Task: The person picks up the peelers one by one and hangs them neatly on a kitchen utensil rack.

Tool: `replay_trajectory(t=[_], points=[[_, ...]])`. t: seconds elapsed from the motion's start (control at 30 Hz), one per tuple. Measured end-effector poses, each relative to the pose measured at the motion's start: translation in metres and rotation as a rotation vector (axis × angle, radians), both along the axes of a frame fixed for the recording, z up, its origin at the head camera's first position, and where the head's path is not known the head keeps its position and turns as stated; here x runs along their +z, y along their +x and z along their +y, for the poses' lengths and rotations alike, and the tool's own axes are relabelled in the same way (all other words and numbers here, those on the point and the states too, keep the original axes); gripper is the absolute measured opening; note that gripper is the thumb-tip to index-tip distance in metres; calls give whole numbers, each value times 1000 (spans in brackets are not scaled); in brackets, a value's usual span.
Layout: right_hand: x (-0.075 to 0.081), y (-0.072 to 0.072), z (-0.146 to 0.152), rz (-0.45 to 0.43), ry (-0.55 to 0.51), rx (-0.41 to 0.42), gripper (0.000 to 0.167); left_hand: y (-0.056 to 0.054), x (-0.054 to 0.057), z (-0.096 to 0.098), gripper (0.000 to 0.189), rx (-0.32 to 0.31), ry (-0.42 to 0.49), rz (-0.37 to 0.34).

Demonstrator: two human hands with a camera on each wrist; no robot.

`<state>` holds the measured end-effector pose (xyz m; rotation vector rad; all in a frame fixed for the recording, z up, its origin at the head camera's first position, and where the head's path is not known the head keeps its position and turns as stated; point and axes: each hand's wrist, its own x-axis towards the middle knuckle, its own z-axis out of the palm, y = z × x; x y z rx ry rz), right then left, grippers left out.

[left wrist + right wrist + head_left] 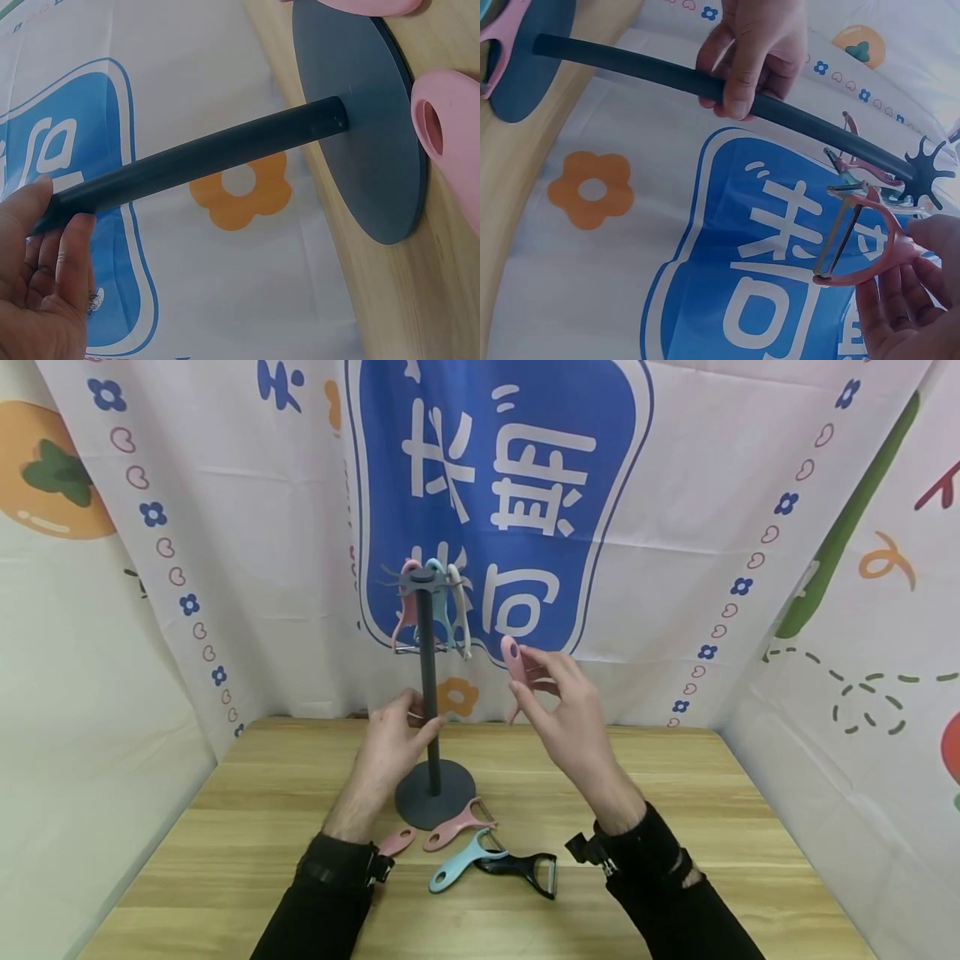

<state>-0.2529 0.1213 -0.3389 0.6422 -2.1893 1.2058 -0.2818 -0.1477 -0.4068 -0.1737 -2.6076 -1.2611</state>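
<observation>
My left hand (392,735) holds the dark grey pole (427,685) of an upright stand between thumb and fingers. To the right of the pole, my right hand (573,714) pinches a pink Y-shaped peeler (512,657) by its handle. The right wrist view shows that peeler's head and blade (889,251) free of the fingers. From the hooks at the stand's top (422,577) hang a pink peeler (406,610), a light blue peeler (440,610) and a white peeler (461,610). The held peeler is apart from these hooks.
Before the round base (450,797) lie a pink peeler (450,829), a light blue peeler (455,868) touching a black peeler (521,865), and a pink handle (397,841) partly hidden by the left wrist. A printed cloth (637,568) hangs behind the wooden table (660,877).
</observation>
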Motion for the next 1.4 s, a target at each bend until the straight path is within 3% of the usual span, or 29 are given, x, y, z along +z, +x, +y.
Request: replay_trajectory(t=[0.7,1.4], points=[[42,-9,-19,13,-42,33,51,-2,0,3,32,-8,7,1],[66,-16,-35,33,-33,49,50,-1,-2,-1,27,-18,14,12]])
